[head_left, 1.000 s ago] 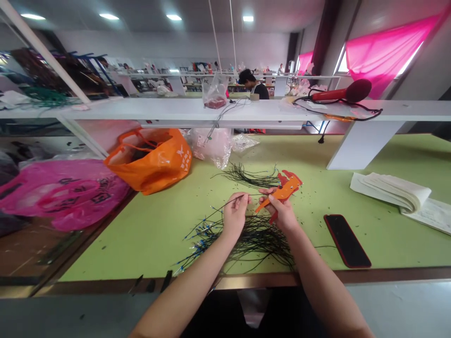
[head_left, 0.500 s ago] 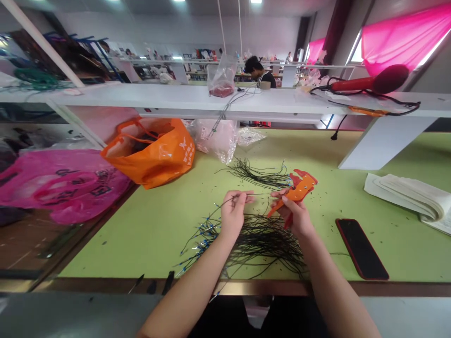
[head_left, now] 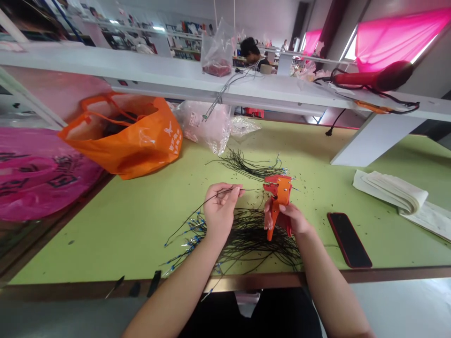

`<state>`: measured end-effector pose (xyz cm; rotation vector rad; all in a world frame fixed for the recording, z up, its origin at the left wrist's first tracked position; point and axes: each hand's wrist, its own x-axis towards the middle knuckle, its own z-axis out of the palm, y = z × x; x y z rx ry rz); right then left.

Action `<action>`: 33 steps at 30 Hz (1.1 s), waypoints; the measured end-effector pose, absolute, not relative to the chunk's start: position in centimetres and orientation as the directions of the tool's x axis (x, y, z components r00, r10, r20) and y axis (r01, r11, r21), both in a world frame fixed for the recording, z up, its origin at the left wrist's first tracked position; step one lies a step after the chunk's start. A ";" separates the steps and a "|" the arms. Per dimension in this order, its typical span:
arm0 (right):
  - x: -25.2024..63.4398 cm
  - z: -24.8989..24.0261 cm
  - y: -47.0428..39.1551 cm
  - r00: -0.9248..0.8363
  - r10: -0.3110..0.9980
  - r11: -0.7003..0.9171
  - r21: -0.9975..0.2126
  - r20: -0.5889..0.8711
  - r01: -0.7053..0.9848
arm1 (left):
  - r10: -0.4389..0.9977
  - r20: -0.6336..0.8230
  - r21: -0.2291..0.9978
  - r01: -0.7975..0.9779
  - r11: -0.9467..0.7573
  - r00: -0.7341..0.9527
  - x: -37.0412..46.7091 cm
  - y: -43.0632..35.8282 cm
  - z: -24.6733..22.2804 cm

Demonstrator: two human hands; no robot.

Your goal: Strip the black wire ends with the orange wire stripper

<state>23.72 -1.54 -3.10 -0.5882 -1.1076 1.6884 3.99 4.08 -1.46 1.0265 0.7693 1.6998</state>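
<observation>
Pinched in my left hand (head_left: pixel 221 206) is a black wire (head_left: pixel 190 217), whose free end points right toward the tool's jaws. My right hand (head_left: pixel 287 218) is wrapped round the handles of an orange and red wire stripper (head_left: pixel 282 188), held upright with its jaws facing left. A small gap seems to lie between the wire's tip and the jaws. Below both hands spreads a large bundle of black wires (head_left: pixel 253 249) with blue-tipped ends on the left. A smaller bundle of black wires (head_left: pixel 246 164) lies behind the hands.
An orange bag (head_left: pixel 141 141) and a pink plastic bag (head_left: pixel 45 173) stand at the left. On the right lie a phone (head_left: pixel 349 240) and folded papers (head_left: pixel 391 190). A white shelf (head_left: pixel 148 70) crosses the back, carrying a red hot-air tool (head_left: pixel 373 80). Another person sits beyond it.
The wire stripper has turned from slanted to upright, its jaws now facing the wire's end. My left hand still holds the wire, whose tail has come clear of the bundle. The view has shifted.
</observation>
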 end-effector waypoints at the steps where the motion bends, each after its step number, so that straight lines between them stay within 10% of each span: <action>1: 23.7 -3.2 -1.6 -0.418 0.902 -0.104 -0.880 0.113 -0.463 | 0.943 0.285 0.849 -0.410 -0.332 -0.173 4.0 4.0 -1.4; 33: 22.3 -2.4 -1.9 -0.486 0.870 -0.156 -0.890 0.083 -0.430 | 0.932 0.324 0.841 -0.402 -0.362 -0.161 4.6 3.0 -1.6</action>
